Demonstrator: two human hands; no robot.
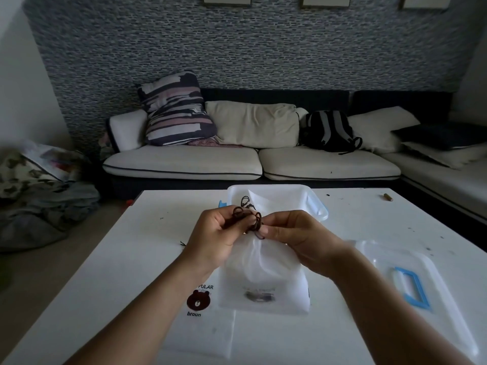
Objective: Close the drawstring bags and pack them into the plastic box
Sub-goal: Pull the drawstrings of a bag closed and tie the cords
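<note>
Bare forearms [369, 299], seemingly no sleeves

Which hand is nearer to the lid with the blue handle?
Right. The right hand pinches the bag's cord just left of the lid; the left hand is farther, across the white bag.

bag [263, 262]: thin matt white cloth
cord [250, 218]: dark brown string
box [313, 204]: clear glossy plastic
table [131, 254]: smooth white
</note>
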